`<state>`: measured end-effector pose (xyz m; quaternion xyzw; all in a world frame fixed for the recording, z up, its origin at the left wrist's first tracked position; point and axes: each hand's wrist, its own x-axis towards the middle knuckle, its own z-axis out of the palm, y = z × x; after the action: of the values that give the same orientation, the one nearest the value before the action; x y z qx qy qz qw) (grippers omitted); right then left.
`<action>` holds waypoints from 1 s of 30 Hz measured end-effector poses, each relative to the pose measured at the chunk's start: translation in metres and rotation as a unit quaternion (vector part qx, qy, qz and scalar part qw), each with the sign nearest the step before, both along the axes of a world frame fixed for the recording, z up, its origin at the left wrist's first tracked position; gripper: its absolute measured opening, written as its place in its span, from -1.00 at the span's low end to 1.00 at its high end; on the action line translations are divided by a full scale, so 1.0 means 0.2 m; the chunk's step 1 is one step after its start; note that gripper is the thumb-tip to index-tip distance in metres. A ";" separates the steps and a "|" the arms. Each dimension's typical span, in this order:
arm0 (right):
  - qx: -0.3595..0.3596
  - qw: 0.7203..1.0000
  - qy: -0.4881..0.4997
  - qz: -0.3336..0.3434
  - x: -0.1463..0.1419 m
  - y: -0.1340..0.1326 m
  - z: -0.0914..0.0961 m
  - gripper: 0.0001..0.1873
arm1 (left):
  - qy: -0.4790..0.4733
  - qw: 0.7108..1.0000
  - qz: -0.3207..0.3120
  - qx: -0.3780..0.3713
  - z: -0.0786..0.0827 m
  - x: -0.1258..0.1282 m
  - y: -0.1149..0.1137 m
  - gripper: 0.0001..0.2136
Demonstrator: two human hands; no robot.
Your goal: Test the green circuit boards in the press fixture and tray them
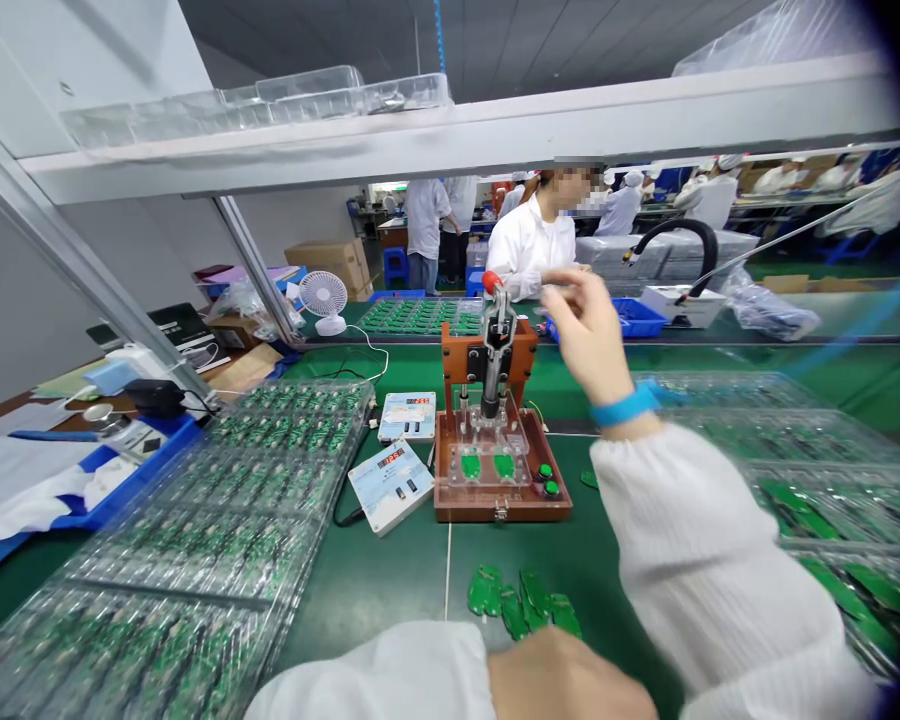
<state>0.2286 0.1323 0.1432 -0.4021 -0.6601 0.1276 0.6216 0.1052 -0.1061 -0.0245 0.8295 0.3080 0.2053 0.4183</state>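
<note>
My right hand (589, 330) is raised in the air just right of the red-knobbed lever (492, 283) of a brown test fixture (501, 440), fingers loosely curled and blurred, not touching the lever. The fixture holds two green circuit boards (487, 465) under a clear plate. My left hand (562, 680) lies at the bottom edge, its fingers out of sight, beside a small pile of green boards (523, 603) on the green mat.
Clear trays of green boards (217, 520) cover the left of the bench, with more trays (832, 480) on the right. Two small meters (391, 470) sit left of the fixture. A blue bin (82, 480), a small fan (324, 298) and a seated co-worker in white (529, 245) lie beyond.
</note>
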 end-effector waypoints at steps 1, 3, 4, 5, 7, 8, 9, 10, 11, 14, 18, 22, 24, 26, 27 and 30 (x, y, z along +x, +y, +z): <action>-0.001 1.000 0.010 -0.024 0.06 -0.06 -0.10 -0.66 | -0.009 1.000 0.015 0.024 0.03 -0.06 0.06 -0.71; -0.046 0.997 -0.003 -0.055 0.14 -0.20 -0.30 -0.71 | -0.029 0.983 0.130 0.126 0.11 -0.20 0.18 -0.66; -0.066 0.996 -0.020 -0.049 0.16 -0.27 -0.40 -0.73 | -0.030 0.959 0.219 0.177 0.14 -0.27 0.24 -0.67; -0.086 0.995 -0.043 -0.036 0.16 -0.34 -0.49 -0.73 | -0.017 0.932 0.297 0.206 0.17 -0.35 0.29 -0.68; -0.113 0.989 -0.092 -0.001 0.12 -0.44 -0.62 -0.74 | 0.025 0.905 0.351 0.239 0.20 -0.46 0.39 -0.77; -0.122 0.986 -0.115 0.015 0.08 -0.48 -0.67 -0.75 | 0.043 0.898 0.359 0.250 0.21 -0.49 0.43 -0.82; -0.129 0.982 -0.132 0.027 0.04 -0.50 -0.70 -0.74 | 0.060 0.896 0.356 0.259 0.20 -0.51 0.47 -0.81; -0.135 0.979 -0.146 0.034 0.00 -0.51 -0.72 -0.73 | 0.074 0.895 0.351 0.266 0.19 -0.52 0.50 -0.76; -0.142 0.977 -0.155 0.039 -0.03 -0.51 -0.73 -0.73 | 0.086 0.894 0.347 0.271 0.18 -0.52 0.52 -0.72; -0.161 0.972 -0.163 0.048 -0.08 -0.50 -0.72 -0.76 | 0.097 0.896 0.335 0.275 0.14 -0.49 0.57 -0.76; -0.190 0.969 -0.134 0.079 -0.04 -0.52 -0.67 -0.81 | 0.028 0.902 0.354 0.245 0.14 -0.48 0.57 -0.82; -0.234 0.962 -0.078 0.118 0.03 -0.65 -0.64 -0.80 | -0.045 0.895 0.390 0.211 0.17 -0.52 0.47 -0.88; -0.245 0.960 -0.055 0.126 0.05 -0.75 -0.63 -0.80 | -0.055 0.909 0.357 0.210 0.18 -0.51 0.39 -0.86; -0.266 0.953 -0.021 0.147 0.05 -0.86 -0.63 -0.83 | -0.052 0.923 0.320 0.207 0.18 -0.47 0.31 -0.82; -0.282 0.946 0.001 0.160 0.04 -0.91 -0.64 -0.84 | -0.055 0.925 0.313 0.209 0.16 -0.45 0.27 -0.79; -0.341 0.921 0.063 0.177 0.04 -1.04 -0.66 -0.88 | -0.062 0.935 0.276 0.215 0.08 -0.40 0.17 -0.68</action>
<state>0.2365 -0.0757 0.0107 -0.4573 -0.5968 0.4780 0.4541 0.0261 -0.0729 -0.0079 0.7673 0.4469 0.4253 0.1750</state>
